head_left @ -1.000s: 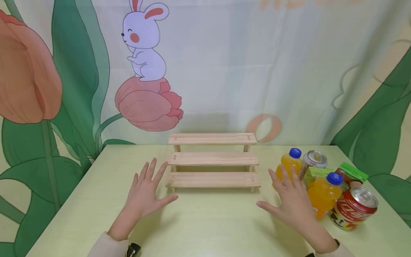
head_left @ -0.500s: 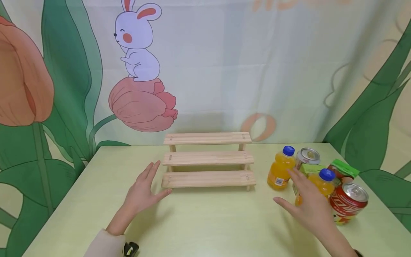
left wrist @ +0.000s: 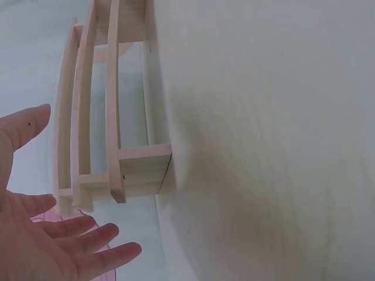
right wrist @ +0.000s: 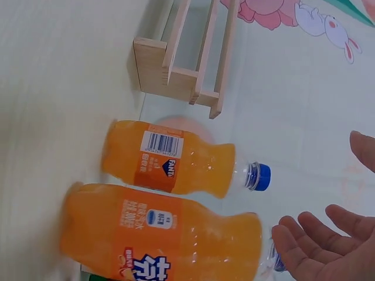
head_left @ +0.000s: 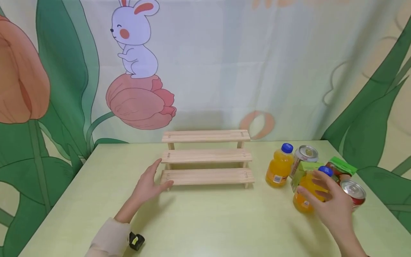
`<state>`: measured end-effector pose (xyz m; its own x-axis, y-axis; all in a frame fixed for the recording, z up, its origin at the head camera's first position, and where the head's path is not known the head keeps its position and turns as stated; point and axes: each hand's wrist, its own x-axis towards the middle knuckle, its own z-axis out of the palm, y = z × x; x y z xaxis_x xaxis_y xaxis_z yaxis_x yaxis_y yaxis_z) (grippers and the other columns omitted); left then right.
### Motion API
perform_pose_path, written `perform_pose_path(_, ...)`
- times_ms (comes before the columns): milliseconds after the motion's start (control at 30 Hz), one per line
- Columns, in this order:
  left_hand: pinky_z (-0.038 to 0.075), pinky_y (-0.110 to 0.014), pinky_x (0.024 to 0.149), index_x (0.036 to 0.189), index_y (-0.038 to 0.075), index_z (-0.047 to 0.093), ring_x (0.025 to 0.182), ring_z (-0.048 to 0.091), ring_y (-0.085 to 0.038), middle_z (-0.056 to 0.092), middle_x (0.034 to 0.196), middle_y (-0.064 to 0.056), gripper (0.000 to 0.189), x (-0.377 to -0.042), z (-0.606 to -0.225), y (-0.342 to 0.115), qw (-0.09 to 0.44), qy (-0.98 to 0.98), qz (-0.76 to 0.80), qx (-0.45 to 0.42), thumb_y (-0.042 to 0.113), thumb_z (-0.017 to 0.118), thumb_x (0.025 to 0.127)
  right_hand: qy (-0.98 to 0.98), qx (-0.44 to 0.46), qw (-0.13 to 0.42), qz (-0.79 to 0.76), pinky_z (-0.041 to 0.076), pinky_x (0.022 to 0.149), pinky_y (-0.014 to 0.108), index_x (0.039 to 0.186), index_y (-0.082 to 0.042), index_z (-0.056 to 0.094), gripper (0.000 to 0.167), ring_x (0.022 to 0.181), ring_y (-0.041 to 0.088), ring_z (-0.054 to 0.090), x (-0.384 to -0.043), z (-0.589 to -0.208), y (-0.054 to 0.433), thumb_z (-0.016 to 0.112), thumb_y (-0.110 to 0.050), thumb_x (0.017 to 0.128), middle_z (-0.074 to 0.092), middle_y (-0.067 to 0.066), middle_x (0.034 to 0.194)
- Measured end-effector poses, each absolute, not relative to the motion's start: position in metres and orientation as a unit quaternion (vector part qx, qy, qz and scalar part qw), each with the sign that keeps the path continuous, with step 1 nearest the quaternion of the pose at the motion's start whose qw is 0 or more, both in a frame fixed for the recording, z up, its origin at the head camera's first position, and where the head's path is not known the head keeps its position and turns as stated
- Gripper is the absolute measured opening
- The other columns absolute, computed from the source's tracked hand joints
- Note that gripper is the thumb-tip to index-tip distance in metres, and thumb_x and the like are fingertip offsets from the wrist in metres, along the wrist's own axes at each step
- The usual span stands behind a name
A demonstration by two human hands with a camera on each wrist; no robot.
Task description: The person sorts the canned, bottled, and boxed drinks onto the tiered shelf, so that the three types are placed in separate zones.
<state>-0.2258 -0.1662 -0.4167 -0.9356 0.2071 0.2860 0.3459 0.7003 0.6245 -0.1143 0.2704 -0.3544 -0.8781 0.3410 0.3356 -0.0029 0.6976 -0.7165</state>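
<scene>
My right hand (head_left: 335, 207) is over the front orange soda bottle (right wrist: 176, 231), fingers loosely bent and thumb apart. In the right wrist view its fingertips are by the blue cap, which they partly hide; whether they touch it I cannot tell. A second orange soda bottle (head_left: 278, 169) with a blue cap stands upright behind and left of it. My left hand (head_left: 146, 187) hovers with fingers spread at the left end of a three-step wooden rack (head_left: 207, 175). It holds nothing, and the left wrist view shows a gap between palm and rack.
Around the bottles stand a silver can (head_left: 307, 153), a light green carton (head_left: 298, 175), a green-topped package (head_left: 343, 167) and a red can (head_left: 354, 194), partly hidden by the right hand. A printed curtain (head_left: 205, 71) hangs behind the table (head_left: 205, 225).
My right hand has moved right, from near the back bottle to the front one, its fingers bending more. The left hand stays near the rack's left end. The view has shifted slightly.
</scene>
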Motion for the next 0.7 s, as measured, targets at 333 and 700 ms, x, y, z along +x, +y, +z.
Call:
perform_pose_path(333, 0.041, -0.051, 0.085, 0.142, -0.001, 0.015, 0.108, 0.049, -0.045, 0.036, 0.131, -0.034, 0.089, -0.238, -0.425, -0.161, 0.019, -0.894, -0.432, -0.114, 0.023, 0.072, 0.078, -0.834, -0.206, 0.240, 0.452, 0.038, 0.069, 0.004, 0.128, -0.011, 0.051, 0.055, 0.090, 0.001, 0.049, -0.112, -0.364, 0.281, 0.071, -0.026, 0.079, 0.057, 0.006, 0.115)
perform_pose_path(700, 0.040, -0.049, 0.082, 0.143, 0.001, 0.012, 0.104, 0.048, -0.039, 0.042, 0.124, -0.031, 0.093, -0.241, -0.426, -0.156, 0.022, -0.893, -0.440, -0.090, 0.015, 0.074, 0.075, -0.817, -0.248, 0.221, 0.472, 0.039, 0.078, 0.009, 0.141, -0.020, 0.033, 0.070, 0.116, 0.023, 0.043, -0.115, -0.378, 0.290, 0.066, -0.033, 0.082, 0.040, 0.009, 0.139)
